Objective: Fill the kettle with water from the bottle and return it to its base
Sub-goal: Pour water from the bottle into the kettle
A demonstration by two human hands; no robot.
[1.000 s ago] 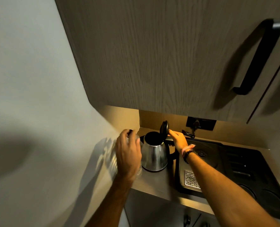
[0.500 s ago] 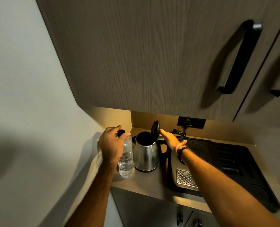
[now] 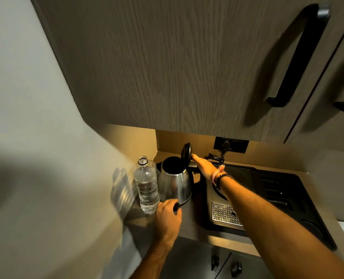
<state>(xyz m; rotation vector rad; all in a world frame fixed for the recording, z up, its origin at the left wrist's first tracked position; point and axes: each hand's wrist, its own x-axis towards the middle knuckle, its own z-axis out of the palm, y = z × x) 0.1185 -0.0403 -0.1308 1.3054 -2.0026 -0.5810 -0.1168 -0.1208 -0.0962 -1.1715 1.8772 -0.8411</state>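
Note:
A steel kettle (image 3: pixel 176 184) stands on the counter in the corner, its black lid (image 3: pixel 186 153) flipped upright. My right hand (image 3: pixel 204 166) rests on the kettle's black handle, fingertips touching the lid. A clear plastic bottle (image 3: pixel 147 186), uncapped and partly full of water, stands upright just left of the kettle. My left hand (image 3: pixel 168 216) is low in front of the kettle and holds the small black bottle cap (image 3: pixel 176 207). The kettle's base is hidden beneath it.
A black tray (image 3: pixel 288 190) with a perforated metal drip grid (image 3: pixel 224 213) fills the counter to the right. A wall socket (image 3: pixel 230 144) with a plugged cord sits behind. Dark wood wall cabinets (image 3: pixel 177 67) hang low overhead. A wall closes the left side.
My left hand took the cap off the bottle and moved down to the counter in front of the kettle. The bottle now stands free. My right hand stayed on the kettle's handle.

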